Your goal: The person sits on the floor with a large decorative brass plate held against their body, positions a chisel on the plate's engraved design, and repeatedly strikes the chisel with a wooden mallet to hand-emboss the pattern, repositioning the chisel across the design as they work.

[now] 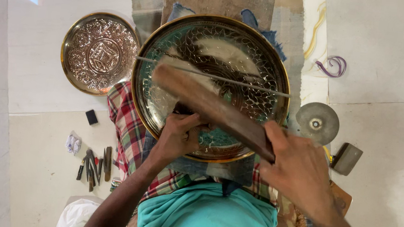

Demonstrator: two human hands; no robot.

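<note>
Out at nine o'clock on the pale floor lies a small engraved brass plate (100,52), finished-looking and well apart from the hands. Below it, toward seven o'clock, a loose cluster of dark chisels and punches (93,164) sits beside a crumpled white scrap (73,143) and a little black block (91,117).

In the middle a large round brass tray (267,65) rests on a checked cloth (128,126) across the person's lap, its face covered with a fine scale-like pattern. A thin metal rod (245,84) lies across it from nine to three o'clock. The left hand (178,137) is clenched at the tray's lower edge, about six o'clock on the rim, fingers curled tight around something small and dark that I cannot make out.

The right hand (298,171), at four o'clock, grips the near end of a long dark wooden mallet (212,108), which slants up over the tray toward ten o'clock.

Further right, at three o'clock, a grey metal disc (317,122) lies on the floor, with a small metal block (346,158) just beside it and a loop of purple cord (334,66) up at two o'clock.
</note>
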